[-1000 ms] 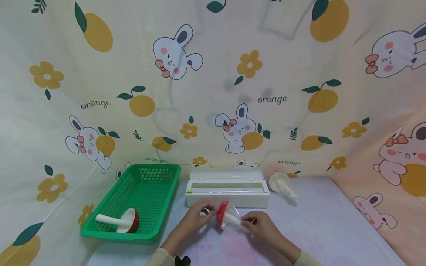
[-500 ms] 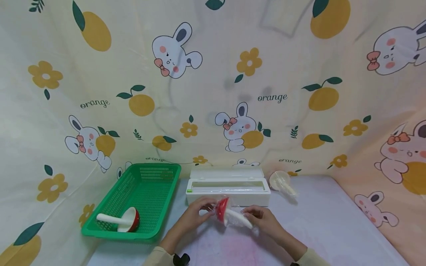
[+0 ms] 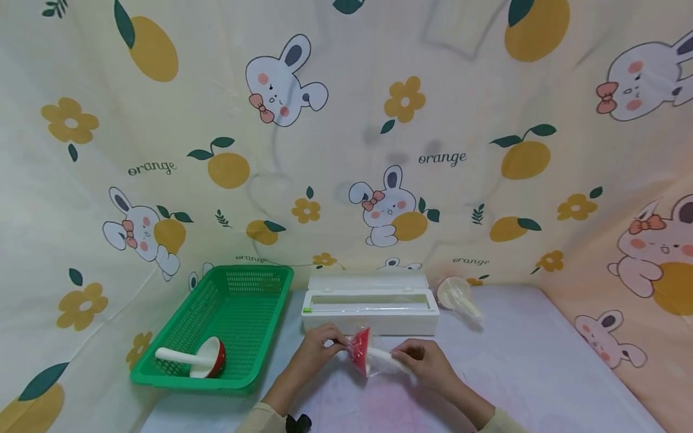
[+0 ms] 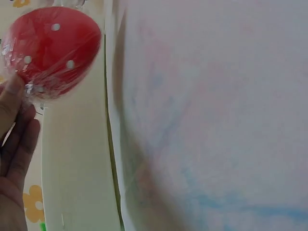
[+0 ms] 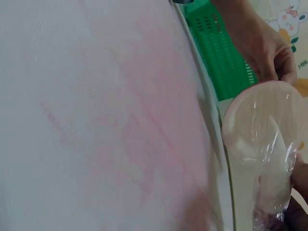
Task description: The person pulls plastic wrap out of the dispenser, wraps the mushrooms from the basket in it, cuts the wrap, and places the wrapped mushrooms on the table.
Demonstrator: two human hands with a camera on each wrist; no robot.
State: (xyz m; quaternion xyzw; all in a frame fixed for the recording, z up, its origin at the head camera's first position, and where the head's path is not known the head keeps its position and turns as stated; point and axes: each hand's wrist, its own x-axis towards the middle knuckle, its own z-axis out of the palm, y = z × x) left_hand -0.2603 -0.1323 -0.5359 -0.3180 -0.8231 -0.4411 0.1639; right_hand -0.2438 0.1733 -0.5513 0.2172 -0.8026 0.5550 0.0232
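Between both hands a toy mushroom (image 3: 360, 350) lies sideways, wrapped in clear cling film (image 5: 276, 156). Its red cap (image 4: 62, 43) with white dots faces left, and its white stem points right. Thumb and fingers of my left hand (image 3: 316, 353) pinch the film at the top of the cap. My right hand (image 3: 431, 365) pinches the wrapped stem near its end; in the right wrist view only parts of its fingers show. Just behind the hands stands a white cling film dispenser (image 3: 370, 325), lid raised, with film lying across its opening.
At the left, a green basket (image 3: 281, 313) holds an unwrapped mushroom (image 3: 208, 358) with a white stem and red cap. Another mushroom (image 3: 453, 294), wrapped in film, lies right of the dispenser. A printed cloth (image 3: 335, 150) rises behind the table (image 3: 520, 355).
The mushroom's stem tilted down, then came back nearer level. My right fingers shifted along the film at the stem end. My left hand stays at the cap, its fingers now pinching the film there.
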